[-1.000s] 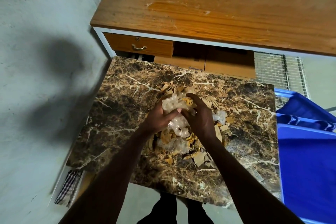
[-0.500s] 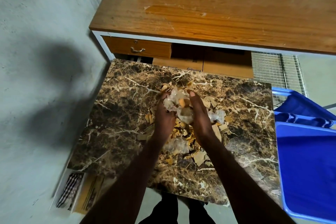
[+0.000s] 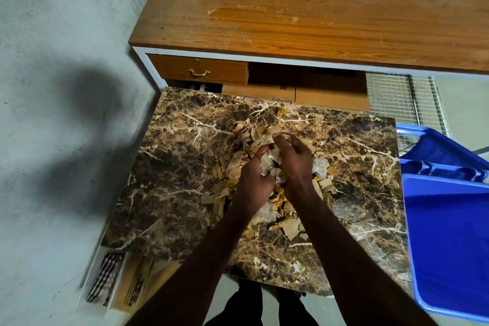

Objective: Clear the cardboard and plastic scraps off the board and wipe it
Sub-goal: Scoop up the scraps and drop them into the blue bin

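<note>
Seen from above, a person's left hand [image 3: 255, 176] and right hand [image 3: 295, 164] are cupped together over the middle of a brown marble-patterned board [image 3: 172, 167], both clasping a crumpled wad of clear plastic scraps [image 3: 268, 164] between them. Torn tan cardboard scraps [image 3: 232, 164] lie heaped on the board around and under the hands. A blue plastic bin [image 3: 449, 233] stands just beside the board's right edge, and a wooden desk [image 3: 317, 8] lies beyond it.

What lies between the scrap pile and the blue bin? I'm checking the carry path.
Head view: only bare marble board separates the scrap pile from the blue bin.
</note>
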Demonstrator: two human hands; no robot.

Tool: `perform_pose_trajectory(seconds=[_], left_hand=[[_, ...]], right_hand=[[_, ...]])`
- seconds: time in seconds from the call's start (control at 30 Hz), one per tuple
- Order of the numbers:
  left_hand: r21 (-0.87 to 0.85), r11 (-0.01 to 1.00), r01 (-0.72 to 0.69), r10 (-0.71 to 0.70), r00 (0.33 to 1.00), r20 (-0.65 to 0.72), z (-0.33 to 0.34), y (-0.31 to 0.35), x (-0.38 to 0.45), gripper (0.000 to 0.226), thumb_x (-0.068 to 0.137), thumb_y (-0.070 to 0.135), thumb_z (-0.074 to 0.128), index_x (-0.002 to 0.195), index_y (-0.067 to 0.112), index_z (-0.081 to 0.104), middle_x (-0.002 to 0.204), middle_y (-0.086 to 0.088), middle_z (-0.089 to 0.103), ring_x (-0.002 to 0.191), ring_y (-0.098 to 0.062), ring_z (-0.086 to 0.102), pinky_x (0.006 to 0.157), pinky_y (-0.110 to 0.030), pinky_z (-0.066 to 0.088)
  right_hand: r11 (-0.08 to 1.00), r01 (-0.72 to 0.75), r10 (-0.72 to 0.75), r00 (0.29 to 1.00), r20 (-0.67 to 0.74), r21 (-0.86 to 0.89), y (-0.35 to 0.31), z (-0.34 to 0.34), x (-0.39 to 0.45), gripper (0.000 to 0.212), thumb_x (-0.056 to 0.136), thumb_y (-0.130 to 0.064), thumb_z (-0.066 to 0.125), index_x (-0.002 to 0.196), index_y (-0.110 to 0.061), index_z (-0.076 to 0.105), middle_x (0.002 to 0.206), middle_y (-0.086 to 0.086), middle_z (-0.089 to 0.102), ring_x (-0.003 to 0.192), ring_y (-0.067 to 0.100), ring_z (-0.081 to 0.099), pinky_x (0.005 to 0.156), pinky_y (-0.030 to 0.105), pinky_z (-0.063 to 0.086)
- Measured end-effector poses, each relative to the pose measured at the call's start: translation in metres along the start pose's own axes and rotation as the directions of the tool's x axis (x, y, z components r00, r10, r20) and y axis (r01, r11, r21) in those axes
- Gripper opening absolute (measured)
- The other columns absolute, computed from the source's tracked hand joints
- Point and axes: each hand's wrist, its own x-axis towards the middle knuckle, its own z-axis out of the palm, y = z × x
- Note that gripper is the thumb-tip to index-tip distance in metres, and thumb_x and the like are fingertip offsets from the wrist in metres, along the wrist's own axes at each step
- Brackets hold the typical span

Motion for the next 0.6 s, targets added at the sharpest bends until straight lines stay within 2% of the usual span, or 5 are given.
perform_pose_trajectory(seconds=[0.1,0.17,0.27,0.43,0.6], left_hand=[[-0.007,1.000,0.027,-0.026,0.991,0.134,-0.012,0.007,-0.005,0.050,0.102,0.007,0.061,0.150,0.019,0.050,0.140,-0.003,0.065,0.118,-0.008,0.067,0.098,-0.030,0.058],[-0.061,0.995,0.084,-0.067,0.968,0.241,-0.018,0.010,-0.008,0.026,0.108,0.012,0.052,0.125,0.030,0.060,0.118,0.012,0.068,0.103,0.011,0.066,0.088,-0.013,0.054],[-0.155,0.981,0.113,-0.062,0.951,0.303,-0.017,0.012,-0.008,0.040,0.109,0.040,0.044,0.144,0.022,0.054,0.153,0.005,0.053,0.125,0.014,0.052,0.103,-0.016,0.039],[-0.244,0.969,0.023,-0.009,0.998,0.057,0.012,0.017,-0.008,0.072,0.095,0.081,0.040,0.156,0.043,0.038,0.162,0.011,0.042,0.135,0.003,0.049,0.099,-0.018,0.048],[-0.244,0.970,0.001,-0.065,0.965,-0.255,0.027,0.019,0.003,0.070,0.086,0.088,0.049,0.147,0.052,0.045,0.159,0.013,0.048,0.141,-0.013,0.052,0.105,-0.042,0.056]], right_hand=[[0.999,-0.044,0.044,0.997,-0.061,-0.001,0.010,-0.003,0.010,0.063,0.080,-0.045,0.077,0.126,-0.004,0.068,0.108,0.009,0.075,0.095,0.028,0.074,0.060,0.029,0.058],[0.998,-0.066,0.064,0.991,-0.115,-0.014,0.019,-0.004,0.016,0.069,0.074,-0.048,0.077,0.123,-0.001,0.068,0.109,0.014,0.076,0.089,0.031,0.075,0.054,0.025,0.054],[0.993,-0.106,0.113,0.983,-0.144,0.057,0.019,-0.002,0.018,0.079,0.071,-0.048,0.078,0.132,0.001,0.064,0.114,0.017,0.076,0.089,0.033,0.076,0.054,0.028,0.056],[0.988,-0.072,0.088,0.990,-0.112,0.140,0.011,0.001,0.011,0.024,0.093,-0.023,0.071,0.108,-0.005,0.066,0.076,-0.001,0.064,0.066,0.019,0.061,0.059,0.030,0.050],[0.982,-0.052,0.055,0.998,-0.015,0.182,0.002,0.005,-0.004,0.016,0.106,-0.028,0.063,0.114,-0.019,0.073,0.101,0.002,0.079,0.088,0.022,0.077,0.074,0.037,0.064]])
